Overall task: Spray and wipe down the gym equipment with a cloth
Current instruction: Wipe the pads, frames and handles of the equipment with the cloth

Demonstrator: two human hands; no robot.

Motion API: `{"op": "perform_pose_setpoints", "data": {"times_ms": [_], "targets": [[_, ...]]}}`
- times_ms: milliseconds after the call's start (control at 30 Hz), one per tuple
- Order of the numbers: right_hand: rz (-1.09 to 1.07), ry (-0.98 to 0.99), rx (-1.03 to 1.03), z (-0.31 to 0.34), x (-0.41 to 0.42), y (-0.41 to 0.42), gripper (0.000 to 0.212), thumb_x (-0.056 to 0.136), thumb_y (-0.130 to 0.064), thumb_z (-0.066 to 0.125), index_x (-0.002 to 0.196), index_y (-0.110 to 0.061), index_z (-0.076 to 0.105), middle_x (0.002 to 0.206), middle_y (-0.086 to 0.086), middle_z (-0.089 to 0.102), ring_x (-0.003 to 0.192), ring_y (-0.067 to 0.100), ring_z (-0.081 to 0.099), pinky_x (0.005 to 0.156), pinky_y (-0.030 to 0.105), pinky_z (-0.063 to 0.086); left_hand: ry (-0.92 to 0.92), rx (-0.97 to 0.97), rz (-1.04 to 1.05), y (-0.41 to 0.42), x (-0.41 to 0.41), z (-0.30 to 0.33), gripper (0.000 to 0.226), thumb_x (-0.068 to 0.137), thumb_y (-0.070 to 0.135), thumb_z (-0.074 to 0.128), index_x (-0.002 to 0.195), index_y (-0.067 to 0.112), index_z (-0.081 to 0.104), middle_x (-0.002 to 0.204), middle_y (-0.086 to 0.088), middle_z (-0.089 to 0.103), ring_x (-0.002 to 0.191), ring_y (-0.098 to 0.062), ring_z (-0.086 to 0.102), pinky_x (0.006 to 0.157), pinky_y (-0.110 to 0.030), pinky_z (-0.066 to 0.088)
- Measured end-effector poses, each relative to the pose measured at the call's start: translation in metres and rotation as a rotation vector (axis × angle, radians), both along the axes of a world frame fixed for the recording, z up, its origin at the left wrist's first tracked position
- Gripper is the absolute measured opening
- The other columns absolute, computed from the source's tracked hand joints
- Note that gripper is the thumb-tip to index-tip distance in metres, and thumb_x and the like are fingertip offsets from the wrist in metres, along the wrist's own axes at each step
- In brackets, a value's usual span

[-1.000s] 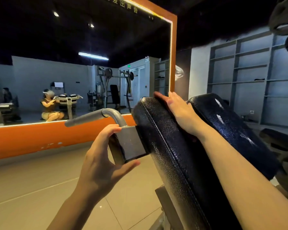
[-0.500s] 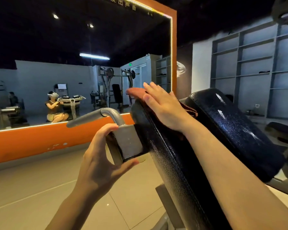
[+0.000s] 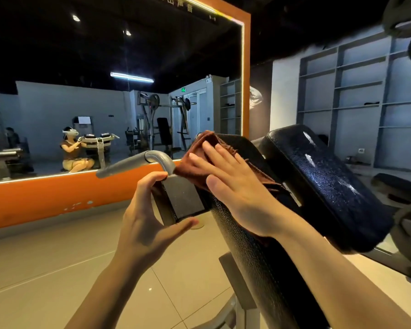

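Right hand (image 3: 233, 186): flat, fingers straight, pressing brown cloth (image 3: 199, 157) onto black pad (image 3: 259, 257). Left hand (image 3: 147, 224): gripping grey metal bracket (image 3: 185, 198).

Open tiled floor (image 3: 57, 269) filled the lower left of the frame, giving clear passage below the bent grey metal handle (image 3: 138, 163) at centre. To the right, the long black textured pad (image 3: 259, 257) and the second black cushioned pad (image 3: 330, 186) blocked the way, with only a narrow gap between them.
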State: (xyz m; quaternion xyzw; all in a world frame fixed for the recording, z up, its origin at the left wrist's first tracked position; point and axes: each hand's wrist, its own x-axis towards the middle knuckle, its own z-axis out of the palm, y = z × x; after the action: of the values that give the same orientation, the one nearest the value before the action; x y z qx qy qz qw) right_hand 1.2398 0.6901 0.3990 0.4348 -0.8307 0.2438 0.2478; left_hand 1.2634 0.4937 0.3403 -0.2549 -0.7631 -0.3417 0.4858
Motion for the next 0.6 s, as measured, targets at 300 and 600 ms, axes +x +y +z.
{"op": "perform_pose_setpoints", "data": {"times_ms": [300, 600], "targets": [[-0.086, 0.007, 0.149, -0.043, 0.029, 0.050, 0.058, 0.086, -0.074, 0.009, 0.141, -0.061, -0.003, 0.148, -0.040, -0.025, 0.138, -0.012, -0.024, 0.114, 0.021, -0.019, 0.023, 0.006, 0.036, 0.000, -0.002, -0.001, 0.090, 0.067, 0.076, 0.064, 0.131, 0.019, 0.035, 0.129, 0.012, 0.042, 0.115, -0.003, 0.046, 0.088, 0.001, 0.037], [-0.414, -0.195, -0.095, 0.029, -0.069, 0.030, 0.055, 0.105, -0.041, 0.017, 0.155, -0.024, 0.004, 0.164, -0.005, -0.002, 0.149, 0.012, -0.004, 0.118, 0.049, -0.006, 0.008, -0.034, 0.064, -0.002, -0.002, -0.002, 0.086, 0.068, 0.074, 0.064, 0.128, 0.020, 0.036, 0.130, 0.006, 0.045, 0.113, -0.014, 0.052, 0.087, -0.018, 0.041]]}}
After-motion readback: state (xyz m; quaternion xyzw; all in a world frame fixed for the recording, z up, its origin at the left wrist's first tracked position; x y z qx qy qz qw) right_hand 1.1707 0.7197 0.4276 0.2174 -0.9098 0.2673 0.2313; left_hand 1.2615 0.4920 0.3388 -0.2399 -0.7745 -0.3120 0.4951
